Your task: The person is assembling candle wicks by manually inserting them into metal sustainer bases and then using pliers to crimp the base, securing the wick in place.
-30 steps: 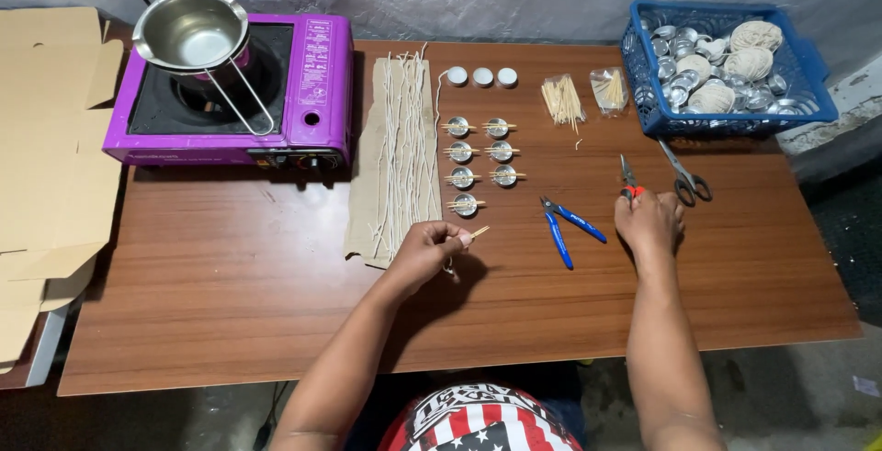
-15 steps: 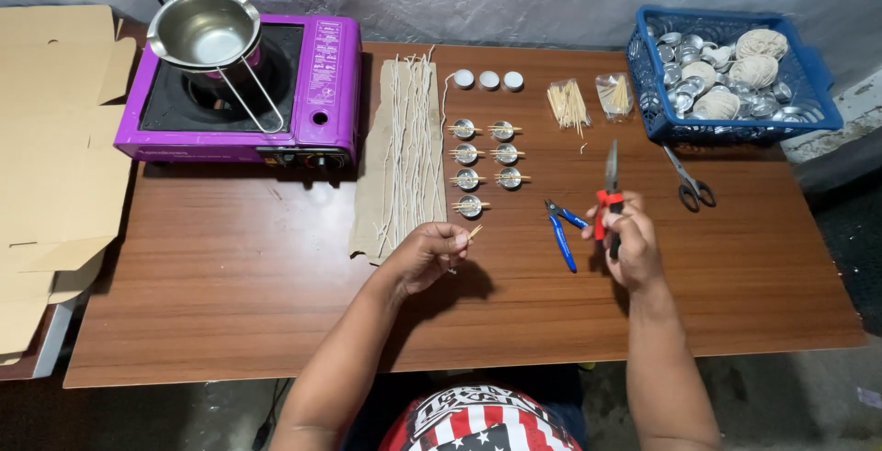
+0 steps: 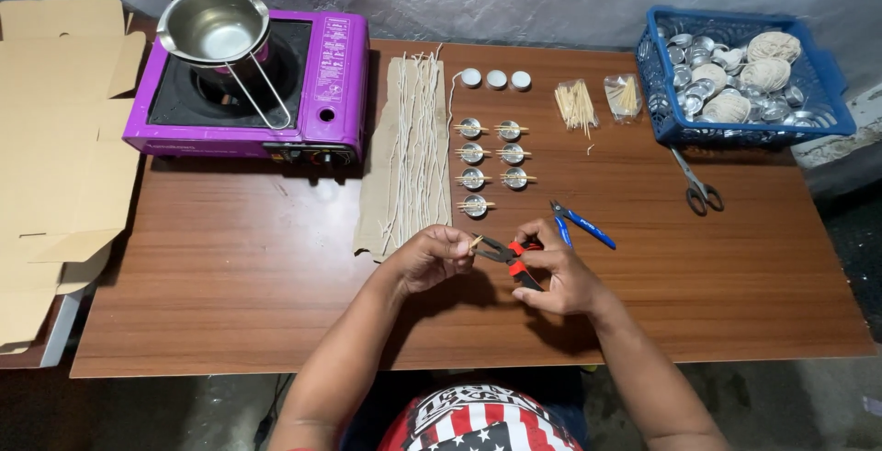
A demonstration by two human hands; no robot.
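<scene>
2 hands meet: left hand [image 3: 434, 255] pinches a wick [image 3: 475, 242], right hand [image 3: 554, 274] grips red-handled pliers [image 3: 510, 255].

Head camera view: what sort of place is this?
Probably a home candle-making bench: a purple portable gas stove with a steel pouring pot, and small round metal cups on a brown wooden table.

A stove [image 3: 248, 93] stood at the table's [image 3: 230, 304] far left corner with a pot [image 3: 213, 27] on it, and a strip of cardboard [image 3: 404, 162] bearing wicks [image 3: 421, 139] lay just to its right. Right of the strip sat rows of small tins [image 3: 491, 164], with a basket [image 3: 744, 84] at the far right corner and scissors [image 3: 698, 185] before it. Near the front edge, both hands [image 3: 432, 256] met over pliers [image 3: 510, 256], a second pair of pliers [image 3: 579, 224] lying just behind.
</scene>
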